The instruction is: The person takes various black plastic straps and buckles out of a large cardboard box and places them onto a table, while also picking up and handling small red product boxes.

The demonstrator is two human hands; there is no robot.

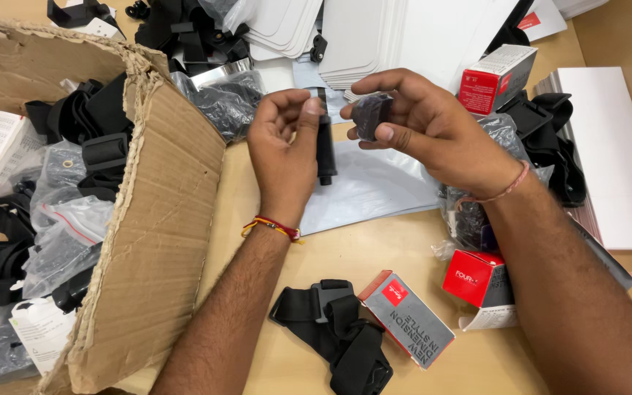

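Black plastic cylinder (325, 150) pinched upright in left hand (283, 143), frame centre; right hand (422, 124) fingers grip dark wrapped part (369, 115) — keep both aligned w/ steady hold.

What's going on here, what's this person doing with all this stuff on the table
A person holds two small black parts above a wooden table. The left hand grips a slim black cylinder upright, while the right hand pinches a dark rounded piece beside it; the two parts are apart. A torn cardboard box of bagged black straps stands on the left, and red-and-grey cartons and a loose black strap lie in front.
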